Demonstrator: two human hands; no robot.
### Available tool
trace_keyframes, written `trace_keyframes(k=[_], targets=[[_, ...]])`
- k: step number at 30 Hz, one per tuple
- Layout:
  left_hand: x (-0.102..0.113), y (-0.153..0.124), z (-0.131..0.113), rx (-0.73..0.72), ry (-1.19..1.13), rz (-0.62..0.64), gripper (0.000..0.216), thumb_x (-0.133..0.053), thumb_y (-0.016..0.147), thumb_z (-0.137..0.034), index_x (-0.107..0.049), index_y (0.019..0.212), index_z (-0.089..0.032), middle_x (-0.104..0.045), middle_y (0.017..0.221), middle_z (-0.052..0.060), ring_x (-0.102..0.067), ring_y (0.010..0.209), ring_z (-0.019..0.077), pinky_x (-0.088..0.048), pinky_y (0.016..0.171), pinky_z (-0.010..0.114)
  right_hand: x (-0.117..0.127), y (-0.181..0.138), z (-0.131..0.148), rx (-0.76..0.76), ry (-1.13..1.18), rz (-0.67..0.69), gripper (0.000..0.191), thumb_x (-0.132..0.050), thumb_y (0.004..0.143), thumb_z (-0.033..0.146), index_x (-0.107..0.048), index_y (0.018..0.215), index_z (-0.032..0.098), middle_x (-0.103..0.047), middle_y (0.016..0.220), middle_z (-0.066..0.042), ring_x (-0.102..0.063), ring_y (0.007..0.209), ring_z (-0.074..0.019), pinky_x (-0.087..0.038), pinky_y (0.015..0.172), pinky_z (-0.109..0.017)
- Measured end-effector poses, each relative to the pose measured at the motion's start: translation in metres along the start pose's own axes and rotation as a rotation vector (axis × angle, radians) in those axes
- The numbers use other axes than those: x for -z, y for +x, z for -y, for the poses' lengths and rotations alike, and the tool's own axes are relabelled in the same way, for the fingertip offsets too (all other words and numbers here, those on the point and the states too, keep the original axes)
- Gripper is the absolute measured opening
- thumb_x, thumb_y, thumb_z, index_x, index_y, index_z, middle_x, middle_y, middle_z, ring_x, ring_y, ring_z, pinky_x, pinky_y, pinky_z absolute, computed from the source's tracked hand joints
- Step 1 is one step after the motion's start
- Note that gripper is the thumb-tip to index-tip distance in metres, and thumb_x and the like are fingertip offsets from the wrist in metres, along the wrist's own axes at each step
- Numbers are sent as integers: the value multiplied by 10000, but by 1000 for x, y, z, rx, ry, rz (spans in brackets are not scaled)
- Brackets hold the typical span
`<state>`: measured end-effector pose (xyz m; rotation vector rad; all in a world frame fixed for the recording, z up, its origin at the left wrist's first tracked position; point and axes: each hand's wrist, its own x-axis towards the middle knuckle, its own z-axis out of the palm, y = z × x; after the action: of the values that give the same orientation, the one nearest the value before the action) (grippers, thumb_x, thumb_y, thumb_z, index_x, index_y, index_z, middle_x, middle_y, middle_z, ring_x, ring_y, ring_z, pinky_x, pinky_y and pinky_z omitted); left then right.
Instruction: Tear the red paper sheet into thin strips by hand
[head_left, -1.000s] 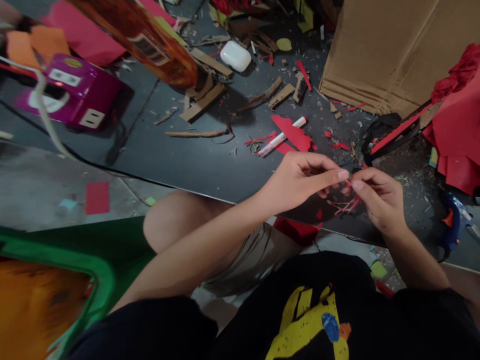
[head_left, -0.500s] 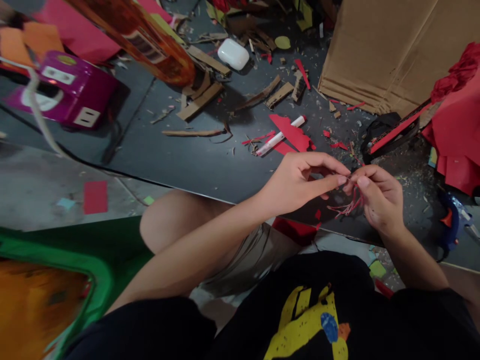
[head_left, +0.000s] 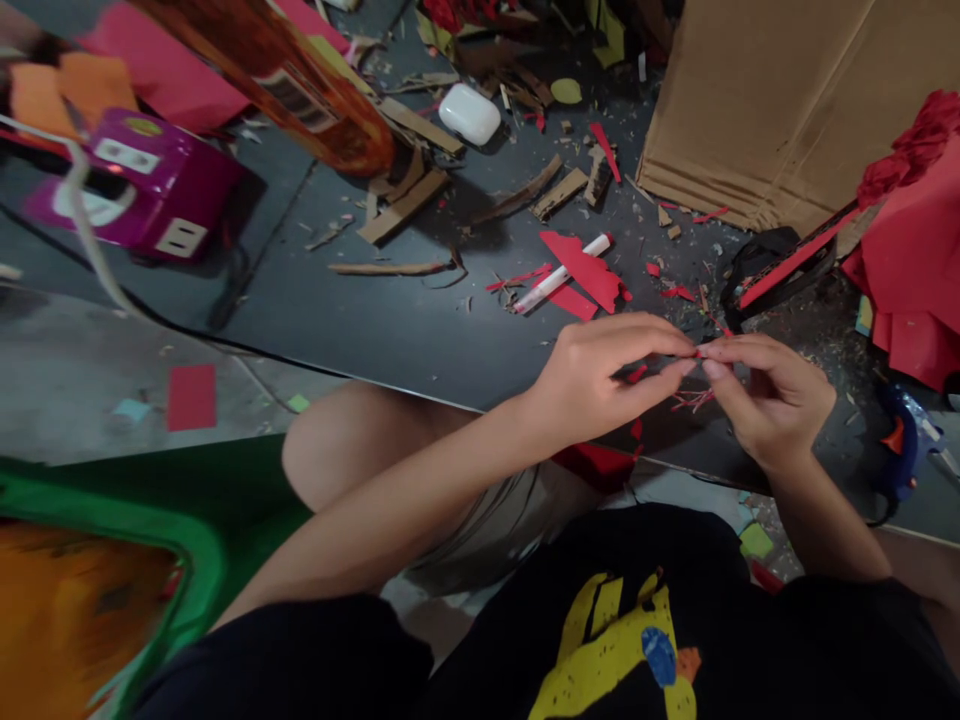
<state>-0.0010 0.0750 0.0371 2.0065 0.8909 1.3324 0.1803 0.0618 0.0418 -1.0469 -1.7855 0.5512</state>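
Observation:
My left hand (head_left: 600, 375) and my right hand (head_left: 765, 395) meet fingertip to fingertip over the near edge of the dark table (head_left: 390, 320). Both pinch a small bundle of thin red paper strips (head_left: 694, 398), whose loose ends hang below the fingers. The fingers of each hand are pressed together on the strips. Just beyond my hands lie a white pen (head_left: 559, 275) and red paper scraps (head_left: 585, 270).
A blue glue gun (head_left: 900, 450) lies at the right edge, red paper sheets (head_left: 911, 270) beyond it. A large cardboard sheet (head_left: 780, 100) stands at the back right. A purple power strip (head_left: 135, 195), white earbud case (head_left: 470, 112) and cardboard offcuts (head_left: 405, 205) lie on the left.
My hands have stayed together on the red strips, shifting slightly and flattening; the fingers now pinch the bundle more tightly and the strips hang shorter.

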Motion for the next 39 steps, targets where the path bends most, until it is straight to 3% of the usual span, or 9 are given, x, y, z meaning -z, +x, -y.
trace_keyframes(k=[8,20,24,27,33,39], targets=[[-3,-1,2,-137,173,-58,17,-655,834,-155,-657,823,-142,-750,802,41,-714,772,110,-577,723,176,-1,1,7,41,-77,41,190,-668,795,113,-710,900,266,-750,830,5,-700,761,-147,-567,673,-291],[-4,-4,1,-157,350,-94,24,-649,842,-178,-665,825,-172,-752,821,18,-711,727,101,-577,684,173,-5,-3,6,47,-120,7,208,-679,789,118,-696,921,279,-764,834,14,-720,770,-164,-596,689,-316],[-5,-5,3,-254,508,-166,36,-660,815,-150,-661,825,-184,-747,790,-13,-693,652,98,-564,623,181,-6,-4,8,13,-114,10,206,-672,798,120,-703,924,280,-769,850,19,-729,785,-166,-608,703,-316],[-3,-7,4,-305,611,-147,41,-664,817,-155,-664,845,-185,-741,783,-11,-668,609,101,-531,562,190,-7,-5,10,-54,-93,-1,206,-689,794,129,-715,931,281,-773,870,23,-735,784,-159,-611,691,-292],[0,-8,2,-311,681,-111,41,-635,839,-161,-670,854,-175,-726,747,2,-666,612,114,-532,570,208,-9,-8,12,-161,-38,-36,180,-724,777,160,-731,923,264,-780,848,21,-734,702,-142,-601,581,-250],[-1,-5,1,-303,695,-136,61,-652,804,-139,-653,784,-197,-716,718,-17,-641,567,100,-519,532,196,-11,-9,13,-260,43,-35,125,-727,783,207,-728,904,241,-783,852,17,-744,722,-145,-633,635,-260]])
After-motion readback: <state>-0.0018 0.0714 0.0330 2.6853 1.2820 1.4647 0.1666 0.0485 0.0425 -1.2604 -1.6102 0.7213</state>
